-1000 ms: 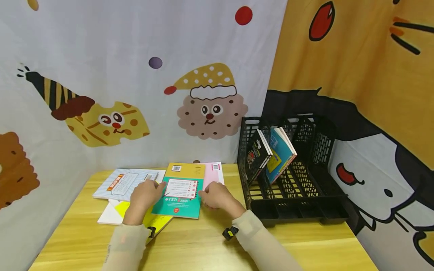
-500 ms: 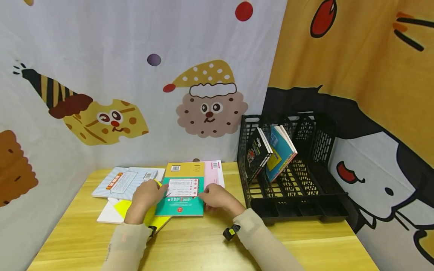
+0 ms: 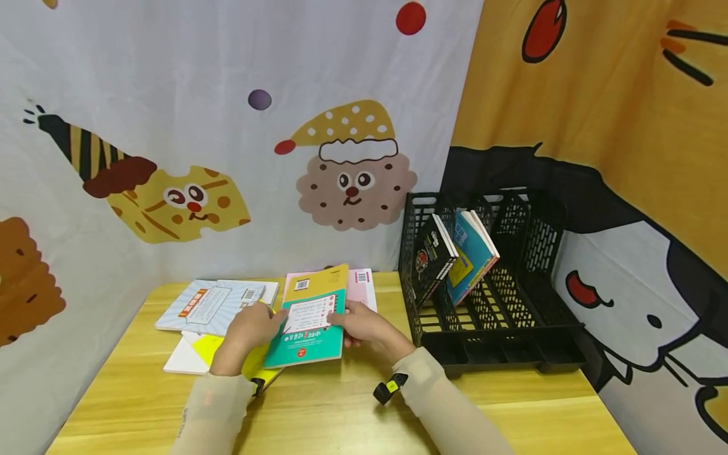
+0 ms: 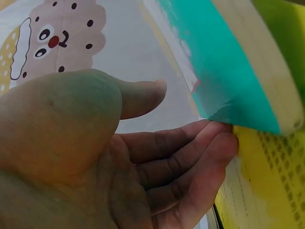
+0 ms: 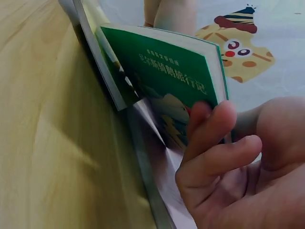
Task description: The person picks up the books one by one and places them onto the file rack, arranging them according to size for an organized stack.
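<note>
A green and yellow book (image 3: 304, 351) is tilted, its right edge raised above a pink book (image 3: 363, 291). My right hand (image 3: 366, 325) pinches that right edge, thumb on the upper cover. In the right wrist view, its fingers curl against the dark green cover (image 5: 162, 62) underneath. My left hand (image 3: 250, 328) is at the book's left edge. The left wrist view shows its fingertips touching the lower edge of the green book (image 4: 228, 57), with the thumb standing apart from it. A bright yellow book (image 3: 256, 366) lies under my left hand.
A light blue book (image 3: 218, 306) and a white one (image 3: 184, 356) lie at the left of the wooden table (image 3: 335, 417). On the right stands a black slotted rack (image 3: 500, 354). Black books (image 3: 431, 262) and blue books (image 3: 469, 253) lean inside it.
The green and yellow book first slid slightly right on the table, then its right side came up. My right hand went from touching its edge to gripping it. The left hand shifted slightly right.
</note>
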`<state>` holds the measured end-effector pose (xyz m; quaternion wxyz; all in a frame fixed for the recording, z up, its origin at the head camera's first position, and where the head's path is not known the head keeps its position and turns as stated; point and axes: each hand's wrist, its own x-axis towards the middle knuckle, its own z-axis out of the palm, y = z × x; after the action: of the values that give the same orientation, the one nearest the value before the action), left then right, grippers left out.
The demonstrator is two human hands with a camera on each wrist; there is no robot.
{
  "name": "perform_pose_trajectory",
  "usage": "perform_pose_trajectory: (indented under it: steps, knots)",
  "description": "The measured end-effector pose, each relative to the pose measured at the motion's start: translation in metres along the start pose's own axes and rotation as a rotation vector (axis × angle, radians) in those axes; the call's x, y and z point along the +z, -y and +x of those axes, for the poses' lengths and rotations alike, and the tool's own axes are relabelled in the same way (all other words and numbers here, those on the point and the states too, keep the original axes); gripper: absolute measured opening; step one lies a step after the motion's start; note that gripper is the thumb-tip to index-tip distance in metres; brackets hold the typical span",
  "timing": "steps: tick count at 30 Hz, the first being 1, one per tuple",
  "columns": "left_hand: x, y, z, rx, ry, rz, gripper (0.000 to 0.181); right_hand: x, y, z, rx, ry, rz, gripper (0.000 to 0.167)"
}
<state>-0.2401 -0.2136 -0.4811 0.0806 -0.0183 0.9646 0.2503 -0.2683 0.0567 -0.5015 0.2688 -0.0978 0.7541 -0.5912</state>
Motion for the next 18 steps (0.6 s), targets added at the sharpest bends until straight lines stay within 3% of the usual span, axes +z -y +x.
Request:
perform_pose_trajectory:
  steps: [7,15,18]
  knots:
    - [-0.001,-0.004,0.001,0.034,0.041,-0.152,0.056,-0.018,0.008,-0.004,-0.043,-0.045,0.062,0.038]
    - [-0.016,-0.018,-0.003,0.19,0.154,-0.574,0.056,-0.052,0.041,-0.035,-0.131,0.034,0.034,0.039]
    - [-0.019,-0.021,-0.005,0.233,0.142,-0.63,0.056,-0.062,0.046,-0.043,-0.163,0.053,-0.044,0.036]
